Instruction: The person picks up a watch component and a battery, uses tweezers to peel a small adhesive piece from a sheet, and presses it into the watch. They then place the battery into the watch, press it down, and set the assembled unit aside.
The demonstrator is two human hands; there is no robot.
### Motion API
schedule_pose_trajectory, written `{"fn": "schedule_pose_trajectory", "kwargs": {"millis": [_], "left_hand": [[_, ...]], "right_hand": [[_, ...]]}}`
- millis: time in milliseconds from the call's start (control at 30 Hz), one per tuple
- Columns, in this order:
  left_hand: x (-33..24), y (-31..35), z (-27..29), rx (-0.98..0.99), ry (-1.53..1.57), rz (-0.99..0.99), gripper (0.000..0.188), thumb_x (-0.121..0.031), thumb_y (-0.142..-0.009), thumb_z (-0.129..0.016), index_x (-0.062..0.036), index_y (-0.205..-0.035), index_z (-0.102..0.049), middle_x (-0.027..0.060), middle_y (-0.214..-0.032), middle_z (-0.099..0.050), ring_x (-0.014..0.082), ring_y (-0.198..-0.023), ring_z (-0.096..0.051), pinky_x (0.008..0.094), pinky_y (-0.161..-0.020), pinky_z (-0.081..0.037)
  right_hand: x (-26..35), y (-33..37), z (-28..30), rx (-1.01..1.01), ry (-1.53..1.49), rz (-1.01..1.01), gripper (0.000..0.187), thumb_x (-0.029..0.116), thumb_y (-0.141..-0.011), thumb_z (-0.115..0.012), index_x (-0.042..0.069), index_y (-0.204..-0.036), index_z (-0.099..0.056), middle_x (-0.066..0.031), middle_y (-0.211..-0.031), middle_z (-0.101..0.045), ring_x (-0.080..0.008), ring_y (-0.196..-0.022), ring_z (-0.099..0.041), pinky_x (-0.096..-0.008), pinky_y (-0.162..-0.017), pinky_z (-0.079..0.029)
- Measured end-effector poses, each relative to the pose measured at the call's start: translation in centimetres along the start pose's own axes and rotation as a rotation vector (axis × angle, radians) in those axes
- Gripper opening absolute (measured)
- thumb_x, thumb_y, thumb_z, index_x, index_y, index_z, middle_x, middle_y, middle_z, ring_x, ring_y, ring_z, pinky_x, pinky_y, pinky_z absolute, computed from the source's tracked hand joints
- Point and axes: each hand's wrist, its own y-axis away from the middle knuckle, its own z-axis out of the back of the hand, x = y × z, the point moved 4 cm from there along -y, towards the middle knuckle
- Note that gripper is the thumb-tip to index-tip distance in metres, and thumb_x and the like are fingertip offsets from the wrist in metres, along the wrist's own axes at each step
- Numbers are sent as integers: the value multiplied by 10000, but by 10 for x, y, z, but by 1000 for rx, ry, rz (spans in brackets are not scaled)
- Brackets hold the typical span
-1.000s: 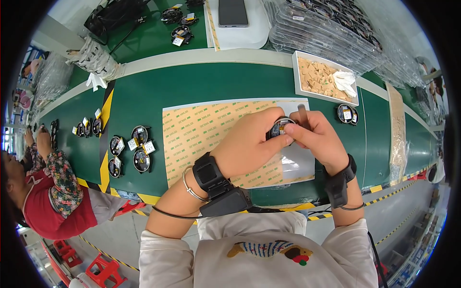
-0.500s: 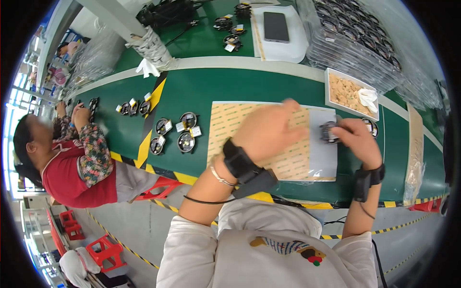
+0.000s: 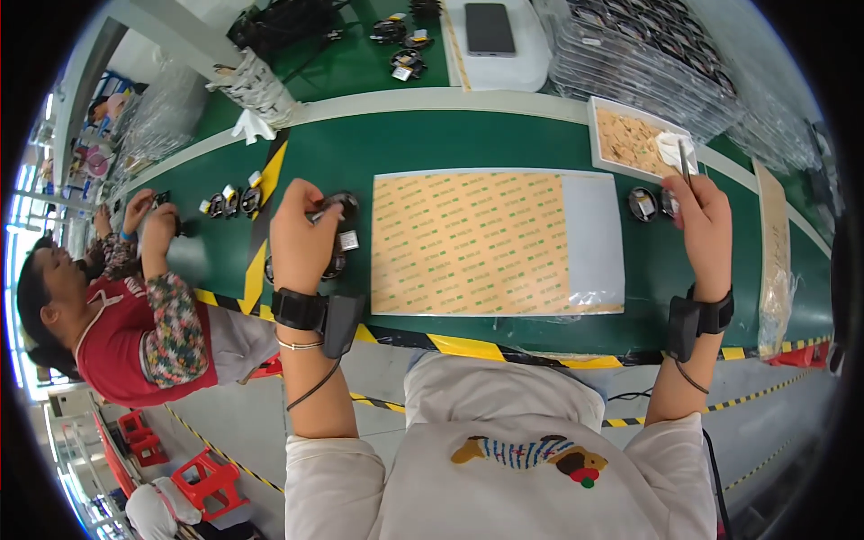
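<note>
My left hand [image 3: 304, 232] reaches into a cluster of round black watch-like housings, its thumb and fingers pinched on the near edge of one housing [image 3: 342, 203]. Another housing [image 3: 336, 265] shows beside the wrist, next to a small white label [image 3: 348, 240]; the hand covers part of the cluster. My right hand [image 3: 704, 216] is closed on slim dark tweezers [image 3: 683, 160], tip pointing away. Two round housings sit by its fingers, one [image 3: 643, 204] in full sight. Between the hands lies a tan adhesive sheet [image 3: 468, 243] with green print, with a pale grey strip [image 3: 594, 243] at its right.
A white box [image 3: 596, 153] of small tan pieces and a crumpled tissue stands beyond my right hand. Behind it rise stacked clear trays [image 3: 630, 85]. A phone [image 3: 489, 29] lies at the back. More housings [image 3: 232, 200] sit left, near a seated co-worker [image 3: 112, 328].
My left hand has moved left off the sheet to the cluster of housings. My right hand has let go of the housing at the sheet's edge and now holds tweezers, farther right.
</note>
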Motion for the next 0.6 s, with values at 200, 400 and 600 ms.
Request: {"fn": "schedule_pose_trajectory", "kwargs": {"millis": [200, 400, 600], "left_hand": [[-96, 8, -66, 592, 1127, 170, 154, -87, -911, -505, 12, -1028, -494, 112, -886, -610, 190, -767, -662, 275, -659, -561], [-159, 25, -134, 1037, 1138, 255, 280, -30, -888, -480, 15, -1165, -470, 107, -982, -595, 208, -814, -660, 273, -704, -558], [-164, 35, -148, 1083, 1210, 234, 364, 11, -862, -463, 10, -1225, -451, 101, -1024, -581, 215, -862, -653, 272, -748, -550]], "right_hand": [[27, 44, -36, 277, -709, -146, 339, 287, -944, -455, -17, -869, -584, -14, -758, -562, -104, -611, -536, -222, -565, -423], [17, 88, -59, 511, -1028, -397, 77, 91, -891, -534, 16, -899, -519, -42, -856, -555, -115, -695, -587, -231, -647, -490], [11, 111, -55, 368, -1003, -361, 129, -55, -806, -584, 16, -899, -531, -45, -860, -567, -118, -797, -595, -227, -708, -489]]}}
